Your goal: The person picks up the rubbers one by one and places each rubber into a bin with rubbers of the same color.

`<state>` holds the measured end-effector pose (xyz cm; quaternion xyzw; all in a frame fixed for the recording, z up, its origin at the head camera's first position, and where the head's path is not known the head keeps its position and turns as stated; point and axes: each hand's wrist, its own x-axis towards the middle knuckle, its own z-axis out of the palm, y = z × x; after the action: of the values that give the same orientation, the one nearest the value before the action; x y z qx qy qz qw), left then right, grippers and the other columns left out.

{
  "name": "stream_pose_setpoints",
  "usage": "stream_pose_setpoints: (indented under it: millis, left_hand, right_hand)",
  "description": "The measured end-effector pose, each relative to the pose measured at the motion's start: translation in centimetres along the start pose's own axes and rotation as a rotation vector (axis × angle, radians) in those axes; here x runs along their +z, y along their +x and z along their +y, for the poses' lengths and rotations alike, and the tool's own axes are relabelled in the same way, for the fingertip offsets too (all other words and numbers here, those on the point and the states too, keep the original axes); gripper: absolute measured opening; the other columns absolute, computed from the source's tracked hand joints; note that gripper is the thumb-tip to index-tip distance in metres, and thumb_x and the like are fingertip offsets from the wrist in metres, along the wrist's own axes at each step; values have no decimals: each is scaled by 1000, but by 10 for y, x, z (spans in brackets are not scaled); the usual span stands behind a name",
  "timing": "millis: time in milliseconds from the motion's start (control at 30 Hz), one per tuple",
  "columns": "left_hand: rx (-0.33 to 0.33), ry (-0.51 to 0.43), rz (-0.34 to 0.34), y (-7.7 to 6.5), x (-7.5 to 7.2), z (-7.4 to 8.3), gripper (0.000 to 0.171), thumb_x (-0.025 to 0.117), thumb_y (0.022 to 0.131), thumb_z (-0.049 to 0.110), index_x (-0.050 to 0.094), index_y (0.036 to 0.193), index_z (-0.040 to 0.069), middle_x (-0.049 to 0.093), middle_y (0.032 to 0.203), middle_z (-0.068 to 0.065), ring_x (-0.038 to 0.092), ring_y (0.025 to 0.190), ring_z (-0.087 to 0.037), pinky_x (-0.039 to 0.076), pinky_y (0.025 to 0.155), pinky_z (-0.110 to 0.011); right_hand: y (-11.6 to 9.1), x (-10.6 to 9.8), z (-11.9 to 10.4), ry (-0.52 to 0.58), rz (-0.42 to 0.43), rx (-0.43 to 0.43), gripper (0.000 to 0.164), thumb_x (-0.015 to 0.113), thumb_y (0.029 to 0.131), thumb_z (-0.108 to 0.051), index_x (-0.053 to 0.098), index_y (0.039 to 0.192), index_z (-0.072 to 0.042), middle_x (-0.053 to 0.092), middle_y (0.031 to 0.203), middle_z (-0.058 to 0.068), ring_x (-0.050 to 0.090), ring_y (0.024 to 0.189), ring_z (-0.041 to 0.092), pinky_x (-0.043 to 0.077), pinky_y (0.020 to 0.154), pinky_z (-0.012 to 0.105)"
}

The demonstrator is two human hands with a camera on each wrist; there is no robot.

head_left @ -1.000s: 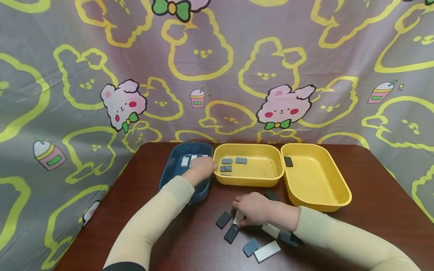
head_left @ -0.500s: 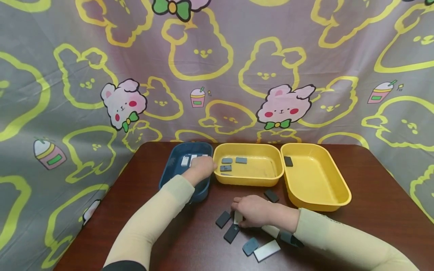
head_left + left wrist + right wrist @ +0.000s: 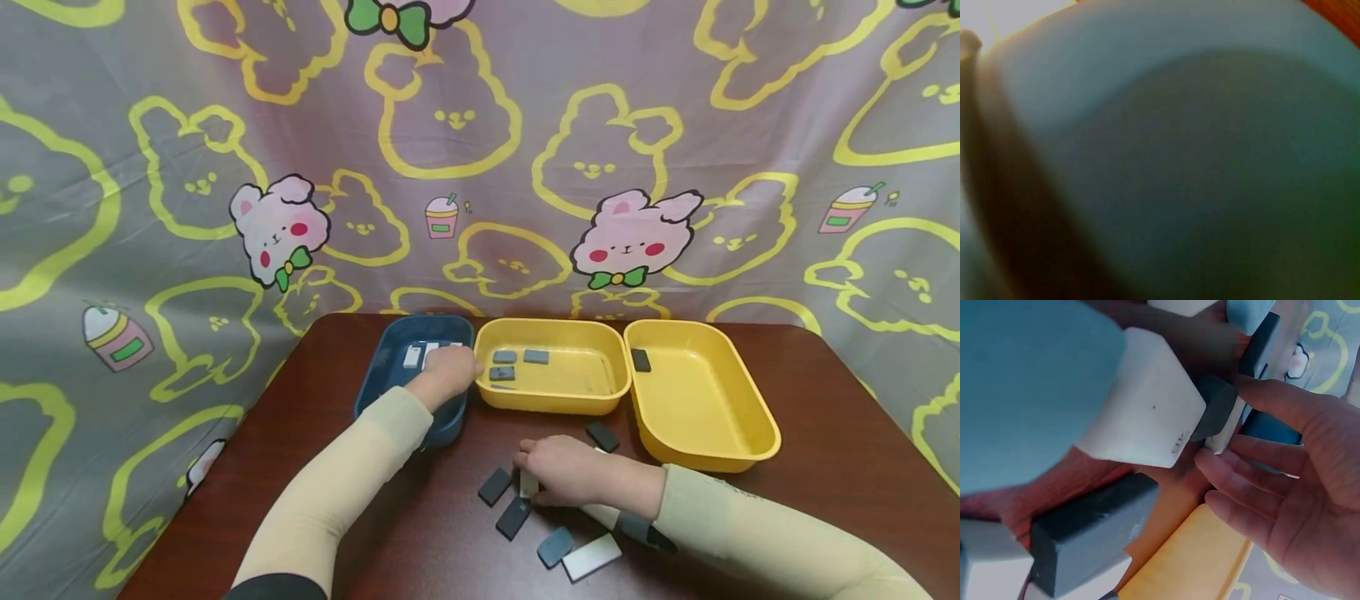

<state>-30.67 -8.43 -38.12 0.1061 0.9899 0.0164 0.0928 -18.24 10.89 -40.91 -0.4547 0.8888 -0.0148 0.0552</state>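
My left hand (image 3: 452, 371) is at the right side of the blue bin (image 3: 367, 387), by its rim next to the middle yellow bin. Its fingers are mostly hidden, and the left wrist view is a close blur of a blue-grey surface (image 3: 1197, 156). On the table, my right hand (image 3: 564, 471) pinches a small white block (image 3: 528, 483) between thumb and fingers; the right wrist view has the same white block (image 3: 1227, 428) at the fingertips. Two black blocks (image 3: 495, 487) lie just left of that hand. A blue-grey block (image 3: 555, 547) and a long white block (image 3: 592, 557) lie nearer me.
The middle yellow bin (image 3: 555, 405) contains several grey-blue blocks (image 3: 536, 357). One black block (image 3: 641, 360) is inside the right yellow bin (image 3: 701, 400). Another black block (image 3: 602, 436) lies behind my right hand. White blocks (image 3: 412, 357) sit in the blue bin. A patterned cloth (image 3: 480, 167) hangs behind the table.
My right hand has come slightly nearer me, uncovering more of the black block behind it. My left hand keeps its place at the blue bin. The head view has shifted slightly.
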Motion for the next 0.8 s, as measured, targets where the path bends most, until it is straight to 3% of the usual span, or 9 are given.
stream_pose_setpoints:
  millis: [367, 600, 800]
  left_hand:
    - [1, -49, -10, -1, -1, -2, 36, 49, 99, 34, 62, 74, 11, 56, 67, -4, 55, 63, -19, 41, 58, -30]
    - [20, -161, -32, -9, -7, -11, 40, 48, 101, 42, 61, 80, 10, 57, 68, -6, 57, 58, -19, 45, 54, -31]
    - [115, -181, 59, -22, -23, -24, 45, 50, 100, 42, 57, 68, 12, 49, 56, -1, 47, 49, -16, 35, 47, -29]
  right_hand:
    - [-2, -16, 10, 44, 37, 11, 42, 79, 81, -27, 61, 113, -6, 54, 91, -3, 51, 71, 5, 49, 65, 23]
    - [-5, -37, 15, 91, 76, 45, 45, 77, 84, -25, 60, 120, -4, 57, 99, 0, 54, 76, 6, 51, 71, 23]
    - [-2, -50, 19, 116, 121, 63, 44, 79, 82, -25, 60, 118, -8, 55, 96, -3, 55, 74, 5, 51, 69, 22]
